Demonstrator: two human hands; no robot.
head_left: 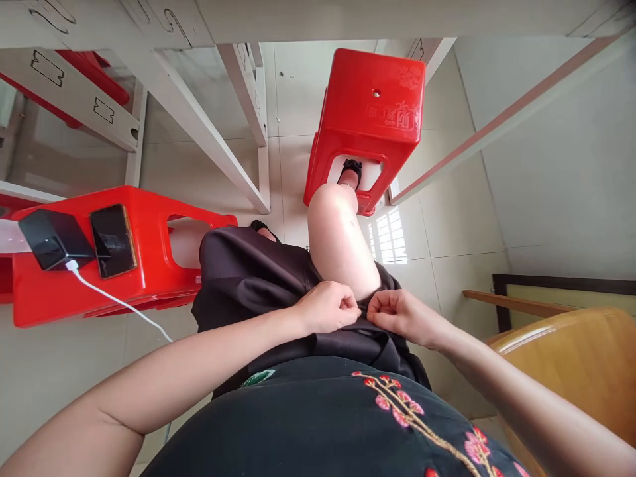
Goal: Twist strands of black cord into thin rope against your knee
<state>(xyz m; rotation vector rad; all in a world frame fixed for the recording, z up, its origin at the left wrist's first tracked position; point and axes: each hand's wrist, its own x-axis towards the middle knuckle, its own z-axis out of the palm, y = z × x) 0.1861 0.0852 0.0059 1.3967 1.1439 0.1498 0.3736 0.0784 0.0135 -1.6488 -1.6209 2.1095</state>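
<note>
I look straight down at my lap. My left hand [328,306] is closed in a pinch on the hem of my black skirt [248,278], at the thigh. My right hand [401,314] is closed too, pinching the same hem right beside the left hand; the knuckles nearly touch. My bare knee [334,225] sticks out beyond the hem, and my foot in a dark shoe [350,173] rests inside the frame of a red plastic stool [371,112]. A black top with embroidered flowers [397,404] fills the bottom of the view.
To my left, a second red stool [149,265] carries a phone [112,240] and a black power bank [53,238] with a white cable [119,301]. White table legs [209,126] cross the tiled floor. A wooden chair [571,358] stands at my right.
</note>
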